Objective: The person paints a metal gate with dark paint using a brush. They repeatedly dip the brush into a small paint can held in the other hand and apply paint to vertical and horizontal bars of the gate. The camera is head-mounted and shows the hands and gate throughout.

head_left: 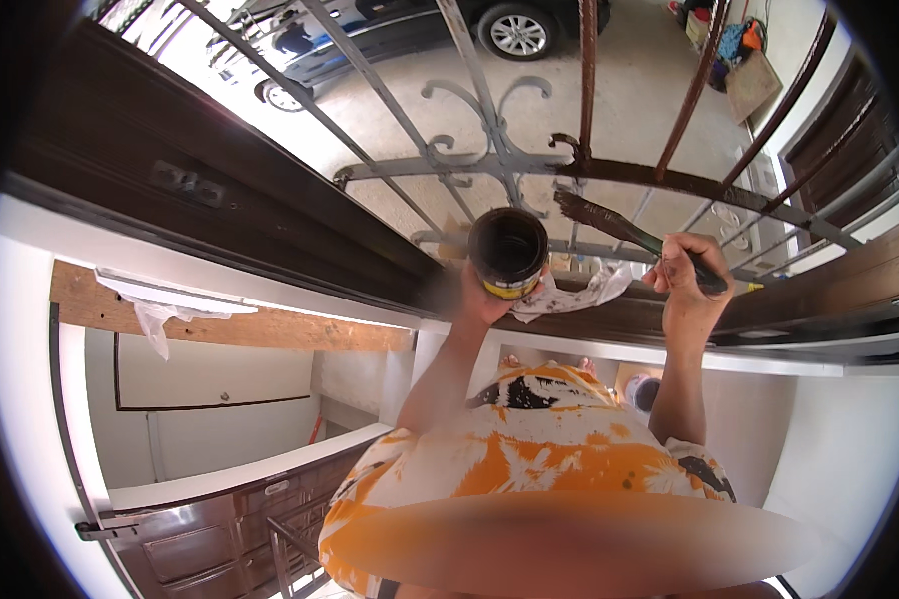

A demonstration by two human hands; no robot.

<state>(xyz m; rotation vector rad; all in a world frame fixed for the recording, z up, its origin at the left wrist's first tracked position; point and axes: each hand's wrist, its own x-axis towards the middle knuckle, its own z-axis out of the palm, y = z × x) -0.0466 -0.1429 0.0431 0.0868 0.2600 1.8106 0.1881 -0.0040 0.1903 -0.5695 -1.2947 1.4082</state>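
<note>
My left hand is wrapped round a paint can, held up before the window grille with its open top toward me. Dark brown paint coats its inside, and a yellow band runs round its lower part. In my right hand is a paintbrush, gripped by its dark green handle. Its brown-coated bristles point left, close to the grille and apart from the can. The metal grille is brown on its right-hand bars and grey on the left and middle ones. Fingers under the can are partly hidden.
A paint-spotted white rag lies on the sill between my hands. Dark wooden window frames flank the opening. Beyond the grille, a dark car stands on concrete. A small container is below, near my feet.
</note>
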